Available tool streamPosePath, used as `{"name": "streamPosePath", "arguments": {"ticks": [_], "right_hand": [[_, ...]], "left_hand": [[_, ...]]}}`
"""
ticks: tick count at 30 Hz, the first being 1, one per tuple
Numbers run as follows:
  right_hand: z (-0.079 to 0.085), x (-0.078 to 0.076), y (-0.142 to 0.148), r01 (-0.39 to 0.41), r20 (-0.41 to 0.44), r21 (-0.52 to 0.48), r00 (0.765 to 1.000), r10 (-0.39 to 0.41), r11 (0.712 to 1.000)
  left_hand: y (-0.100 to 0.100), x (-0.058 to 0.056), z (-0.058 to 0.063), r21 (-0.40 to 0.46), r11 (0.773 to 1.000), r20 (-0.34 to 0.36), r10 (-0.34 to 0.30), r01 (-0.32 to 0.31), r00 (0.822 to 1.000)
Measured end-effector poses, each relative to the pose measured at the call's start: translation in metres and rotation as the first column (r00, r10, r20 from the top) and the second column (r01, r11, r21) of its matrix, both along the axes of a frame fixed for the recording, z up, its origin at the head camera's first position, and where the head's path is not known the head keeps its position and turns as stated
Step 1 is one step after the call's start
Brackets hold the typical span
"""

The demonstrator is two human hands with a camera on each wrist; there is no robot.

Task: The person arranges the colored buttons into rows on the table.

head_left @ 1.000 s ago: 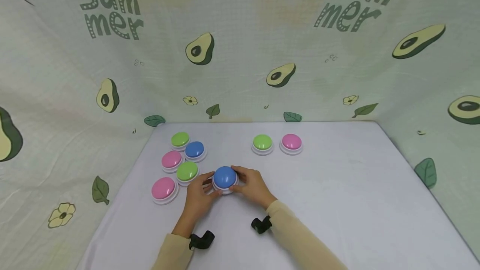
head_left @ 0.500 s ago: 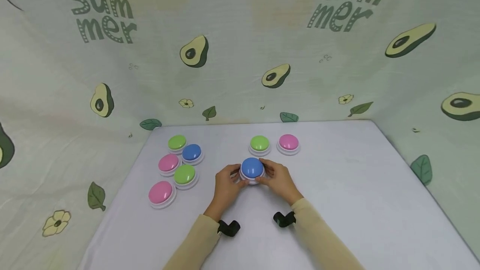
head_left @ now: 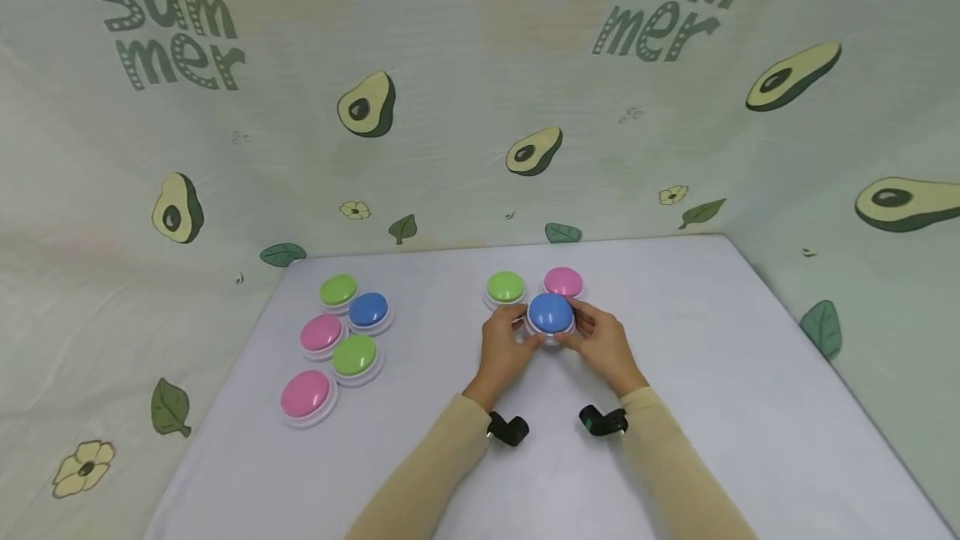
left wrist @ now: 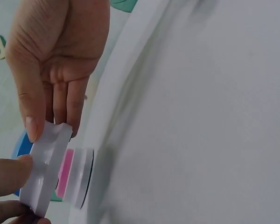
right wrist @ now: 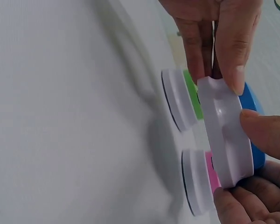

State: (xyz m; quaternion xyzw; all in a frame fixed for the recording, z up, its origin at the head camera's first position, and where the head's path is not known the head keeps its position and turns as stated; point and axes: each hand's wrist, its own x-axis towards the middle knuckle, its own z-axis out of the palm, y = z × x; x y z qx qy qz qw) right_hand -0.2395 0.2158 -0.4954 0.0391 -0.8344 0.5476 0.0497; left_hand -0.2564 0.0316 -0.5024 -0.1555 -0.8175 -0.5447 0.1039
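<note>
- Blue button (head_left: 551, 312) was betw. both hands, dome up; wrist views showed its base raised off the table (head_left: 690, 332).
- Grip: L hand (head_left: 501, 350) & R hand (head_left: 604, 347) pinched the base from opp. sides, thumb + fingers each, spread only about as wide as the rim.
- No long axis (round), so position mattered most, I'd judge: pink button (head_left: 563, 280) was just beyond & below the grip, nearer R hand; couldn't tell if they touched.
- Green button (head_left: 506, 285) stood just beyond, nearer L hand.
- 5-button cluster (head_left: 354, 354) lay well L of grip.
</note>
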Motion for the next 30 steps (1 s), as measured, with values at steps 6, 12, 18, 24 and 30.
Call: {"name": "streamPosePath", "arguments": {"ticks": [6,12,18,24,30], "right_hand": [[0.002,-0.003,0.024,0.085,-0.017,-0.002,0.996,-0.085,0.996],[0.008,-0.005,0.046,0.166,-0.007,-0.021,0.986,-0.166,0.986],[0.005,-0.01,0.065,0.229,-0.002,-0.001,0.973,-0.229,0.973],[0.001,-0.016,0.082,0.269,0.004,-0.005,0.963,-0.269,0.963],[-0.002,-0.022,0.092,0.287,0.022,0.014,0.958,-0.287,0.958]], "left_hand": [[0.036,-0.007,0.003,0.01,0.999,0.032,-0.041,0.04,0.999],[0.062,-0.01,0.009,-0.032,0.993,0.1,-0.107,0.111,0.989],[0.084,-0.018,0.01,-0.064,0.982,0.128,-0.169,0.178,0.977],[0.102,-0.026,0.009,-0.007,0.97,0.198,-0.238,0.244,0.951],[0.112,-0.034,0.006,0.086,0.95,0.233,-0.312,0.3,0.921]]}}
